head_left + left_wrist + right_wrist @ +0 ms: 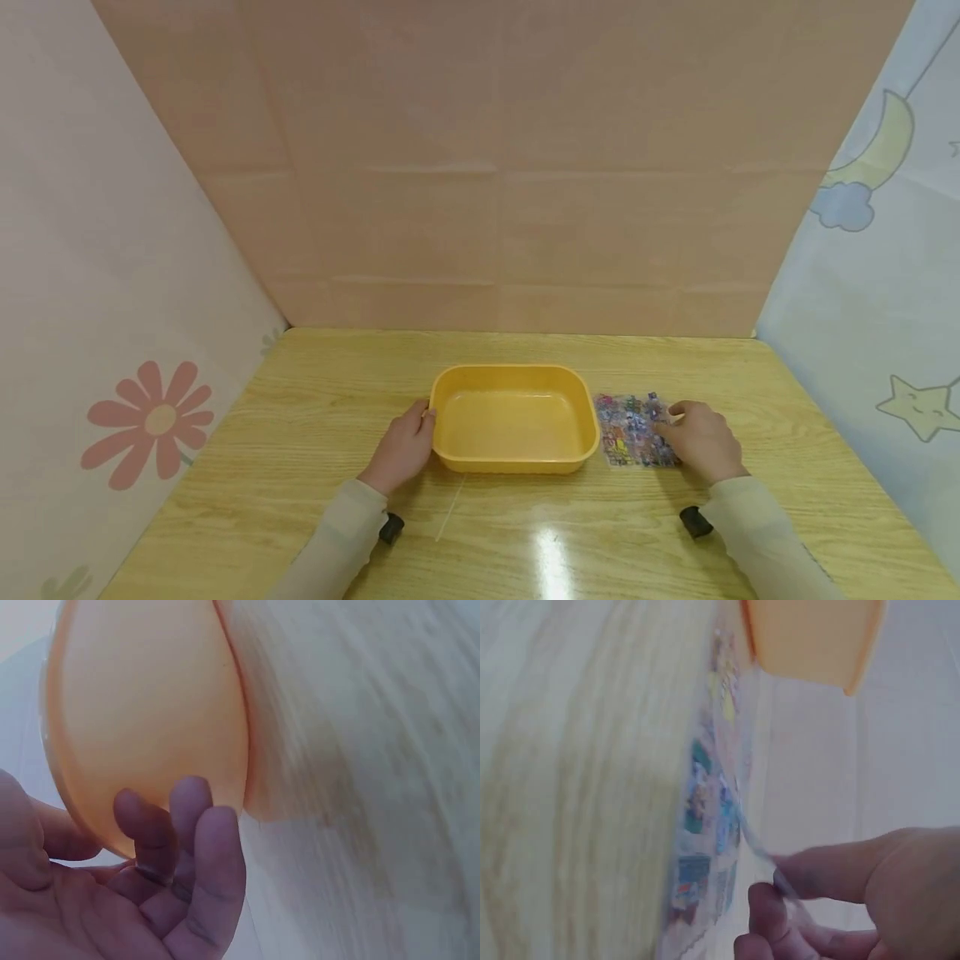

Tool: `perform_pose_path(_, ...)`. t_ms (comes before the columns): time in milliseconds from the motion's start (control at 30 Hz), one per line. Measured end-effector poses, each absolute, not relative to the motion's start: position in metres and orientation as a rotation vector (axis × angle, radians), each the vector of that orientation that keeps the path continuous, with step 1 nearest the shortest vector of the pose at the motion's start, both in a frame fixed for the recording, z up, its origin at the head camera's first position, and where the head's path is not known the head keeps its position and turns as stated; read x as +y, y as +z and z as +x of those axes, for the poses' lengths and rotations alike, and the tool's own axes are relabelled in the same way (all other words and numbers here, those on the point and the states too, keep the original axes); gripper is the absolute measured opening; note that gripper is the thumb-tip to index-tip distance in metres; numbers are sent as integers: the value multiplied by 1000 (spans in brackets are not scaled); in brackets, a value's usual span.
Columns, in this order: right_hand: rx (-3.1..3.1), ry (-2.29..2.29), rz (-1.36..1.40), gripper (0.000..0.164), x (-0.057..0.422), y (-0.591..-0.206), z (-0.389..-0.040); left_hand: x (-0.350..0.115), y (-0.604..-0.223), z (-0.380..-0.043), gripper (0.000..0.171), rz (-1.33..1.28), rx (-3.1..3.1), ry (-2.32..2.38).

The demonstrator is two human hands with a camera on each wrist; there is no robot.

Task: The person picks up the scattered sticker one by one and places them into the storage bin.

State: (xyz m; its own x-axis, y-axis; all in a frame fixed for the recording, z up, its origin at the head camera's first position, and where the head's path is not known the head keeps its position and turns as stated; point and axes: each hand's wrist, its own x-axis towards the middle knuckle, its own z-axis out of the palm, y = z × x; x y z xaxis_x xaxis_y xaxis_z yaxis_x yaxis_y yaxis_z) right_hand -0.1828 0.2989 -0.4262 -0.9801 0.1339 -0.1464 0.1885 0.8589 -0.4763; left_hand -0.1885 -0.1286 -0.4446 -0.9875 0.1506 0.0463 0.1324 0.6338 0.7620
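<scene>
A yellow plastic basin (pixel 510 462) with rounded corners stands near the middle of the table. My left hand (pixel 406 447) grips its left end, with the thumb at the rim. In the left wrist view several fingers (pixel 217 855) curl up against the basin's outer wall (pixel 157 705). Just right of the basin lies a clear plastic bag (pixel 637 429) full of small, colourful printed pieces that look like jigsaw pieces. My right hand (pixel 703 440) is at the bag's right side. Seen from the right wrist, thumb and fingers pinch a lifted edge of its film (pixel 757 844).
The wood-grain table (pixel 300 417) backs onto a tan papered wall (pixel 495 167). White side panels flank it, the left one with a red flower (pixel 153 425), the right one with a star (pixel 918 407) and a moon. A thin pale strip (pixel 450 510) lies before the basin.
</scene>
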Motion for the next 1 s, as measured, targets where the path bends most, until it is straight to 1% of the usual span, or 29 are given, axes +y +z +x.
perform_pose_path(100,2927,-854,274,49,299,-423,-181,-130,-443,-189,37,255,2771,1359)
perform_pose_path(233,2947,-982,262,43,300,-415,-180,-130,-441,-188,37,275,2722,1414)
perform_pose_path(433,3058,-1112,226,43,302,-405,-180,-130,-441,-187,38,285,2696,1440)
perform_pose_path(700,3128,-1260,291,45,300,-387,-180,-129,-441,-188,38,269,2693,1432)
perform_pose_path(833,3112,-1321,328,45,294,-378,-181,-128,-441,-189,36,262,2695,1445)
perform_pose_path(1000,3145,-1383,293,41,279,-371,-180,-125,-440,-189,36,273,2700,1448)
